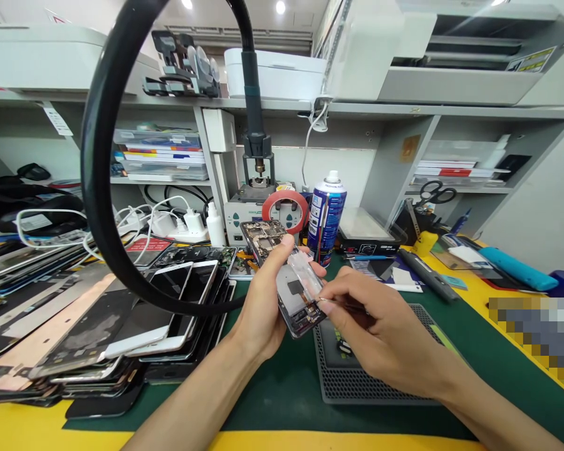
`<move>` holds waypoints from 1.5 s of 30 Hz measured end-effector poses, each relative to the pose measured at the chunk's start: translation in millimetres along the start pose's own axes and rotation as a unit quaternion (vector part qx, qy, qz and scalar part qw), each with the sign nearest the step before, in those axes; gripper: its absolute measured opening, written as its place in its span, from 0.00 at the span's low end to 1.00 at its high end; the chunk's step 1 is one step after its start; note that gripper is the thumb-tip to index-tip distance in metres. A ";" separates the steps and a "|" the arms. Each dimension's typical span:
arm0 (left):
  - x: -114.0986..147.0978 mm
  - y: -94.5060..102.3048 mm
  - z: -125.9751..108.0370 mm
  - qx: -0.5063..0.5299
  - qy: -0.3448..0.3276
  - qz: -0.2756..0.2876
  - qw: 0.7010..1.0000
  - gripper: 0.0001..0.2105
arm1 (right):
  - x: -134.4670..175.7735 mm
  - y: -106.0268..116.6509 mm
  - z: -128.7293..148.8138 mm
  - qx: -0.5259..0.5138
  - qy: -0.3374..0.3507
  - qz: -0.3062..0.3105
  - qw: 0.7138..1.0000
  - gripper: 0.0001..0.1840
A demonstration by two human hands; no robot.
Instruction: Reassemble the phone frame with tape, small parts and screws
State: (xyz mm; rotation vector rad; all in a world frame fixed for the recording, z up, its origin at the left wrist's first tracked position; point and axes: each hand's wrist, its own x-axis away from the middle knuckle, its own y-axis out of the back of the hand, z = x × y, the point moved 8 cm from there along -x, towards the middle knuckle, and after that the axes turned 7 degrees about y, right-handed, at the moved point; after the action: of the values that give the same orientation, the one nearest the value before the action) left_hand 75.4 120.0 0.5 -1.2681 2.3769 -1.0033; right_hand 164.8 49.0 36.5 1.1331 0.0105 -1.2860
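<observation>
My left hand (266, 294) grips an opened smartphone (289, 285) above the green mat, tilted toward me. Its bare circuit board shows at the upper end, and a grey panel with a whitish film strip lies lower down. My right hand (376, 319) is closed in a pinch at the phone's lower right edge, thumb and forefinger together near a small connector. Whatever sits between those fingertips is too small to name. Below my right hand lies a dark perforated pad (357, 388) with small parts on it, partly hidden by the hand.
Stacked phones and screens (136, 338) crowd the left side. A thick black hose (96, 156) loops down in front of them. Behind the phone stand a blue spray can (328, 219) and a red tape roll (286, 210). A screwdriver-like dark tool (427, 275) lies at right.
</observation>
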 end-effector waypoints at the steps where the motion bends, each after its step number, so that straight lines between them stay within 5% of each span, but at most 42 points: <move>1: -0.1 -0.1 -0.1 -0.001 -0.001 0.000 1.000 0.19 | 0.3 0.6 0.1 0.000 0.001 -0.003 1.000 0.07; 19: 0.4 2.4 -2.7 -0.002 -0.009 -0.013 1.000 0.17 | 0.3 8.8 5.1 0.014 0.007 -0.032 0.999 0.10; 29: 3.7 9.0 -11.0 -0.014 -0.080 -0.059 0.995 0.17 | 4.7 1.7 13.9 0.187 0.149 -0.039 0.970 0.16; 45: 14.7 4.6 -18.8 -0.089 -0.149 -0.097 0.980 0.16 | 11.7 -2.7 22.7 0.268 0.213 -0.079 0.936 0.17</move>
State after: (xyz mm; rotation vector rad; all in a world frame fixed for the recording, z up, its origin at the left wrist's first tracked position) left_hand 54.2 118.4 12.2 -1.6139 2.1806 -0.6051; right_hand 154.3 25.7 39.4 1.9021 0.0769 -1.1900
